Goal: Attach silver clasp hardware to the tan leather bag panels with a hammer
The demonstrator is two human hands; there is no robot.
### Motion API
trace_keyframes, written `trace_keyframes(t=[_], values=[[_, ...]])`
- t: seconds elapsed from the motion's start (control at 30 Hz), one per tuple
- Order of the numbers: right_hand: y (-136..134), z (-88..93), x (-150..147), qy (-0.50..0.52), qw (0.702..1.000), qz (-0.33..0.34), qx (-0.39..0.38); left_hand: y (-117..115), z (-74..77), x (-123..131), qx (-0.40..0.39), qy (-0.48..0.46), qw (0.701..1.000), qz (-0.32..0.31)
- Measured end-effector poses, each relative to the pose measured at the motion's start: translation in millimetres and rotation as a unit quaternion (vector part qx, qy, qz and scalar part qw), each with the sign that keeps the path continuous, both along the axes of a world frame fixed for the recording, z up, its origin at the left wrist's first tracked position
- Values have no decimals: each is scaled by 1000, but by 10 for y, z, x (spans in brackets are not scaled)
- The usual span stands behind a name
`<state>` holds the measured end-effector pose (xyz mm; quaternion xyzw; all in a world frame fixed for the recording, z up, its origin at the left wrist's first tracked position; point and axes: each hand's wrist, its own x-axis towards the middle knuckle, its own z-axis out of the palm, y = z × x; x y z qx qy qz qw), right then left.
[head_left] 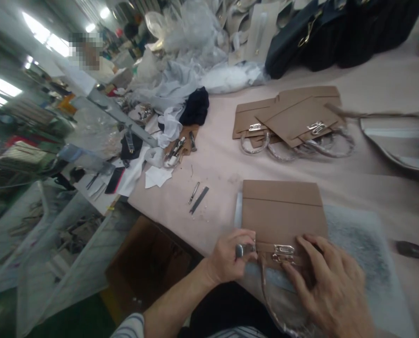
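Observation:
A flat tan leather bag panel (281,209) lies in front of me on a grey pad (357,239), its metal clasp (283,251) at the near edge and a wrapped handle (265,291) hanging toward me. My left hand (230,258) is closed on the strap end left of the clasp, pinching it between thumb and fingers. My right hand (331,284) rests on the panel just right of the clasp, fingers bent and pressing down beside the hardware.
Two or three more tan panels with clasps and handles (293,119) lie stacked at the far middle. Dark bags (336,33) stand behind them. Small tools (197,197), cloth scraps and plastic wrap (181,61) clutter the left. A cardboard box (149,263) sits below the table edge.

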<state>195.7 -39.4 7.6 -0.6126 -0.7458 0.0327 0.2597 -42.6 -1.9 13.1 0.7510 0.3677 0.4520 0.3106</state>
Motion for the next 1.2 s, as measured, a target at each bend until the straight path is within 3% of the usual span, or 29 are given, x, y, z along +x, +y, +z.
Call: trace_keyframes(t=[0.2, 0.37, 0.47, 0.53, 0.63, 0.7, 0.77, 0.9, 1.2], values=[[-8, 14, -17, 26, 999, -8, -26, 28, 32, -65, 17, 65, 996, -66], [2, 17, -32, 31, 999, -7, -31, -38, 17, -16, -118, -90, 987, 62], [7, 24, -49, 24, 999, -10, -33, -39, 115, -34, -86, -80, 993, 20], [8, 30, -54, 20, 999, -7, -33, 18, 205, -51, -75, -107, 990, 46], [-3, 35, -16, 23, 999, 0, -37, 131, 288, 15, -145, -216, 958, 121], [-26, 31, 57, 49, 998, 27, -31, 160, 300, 145, -194, -245, 946, 93], [-59, 24, 162, 92, 994, 55, -18, 136, 290, 311, -211, -228, 949, 53], [-116, -2, 373, 111, 993, 44, 14, 49, 249, 574, -173, -159, 972, 23], [-150, -138, 509, 126, 988, 80, 40, 72, 177, 803, -150, -96, 984, 4]])
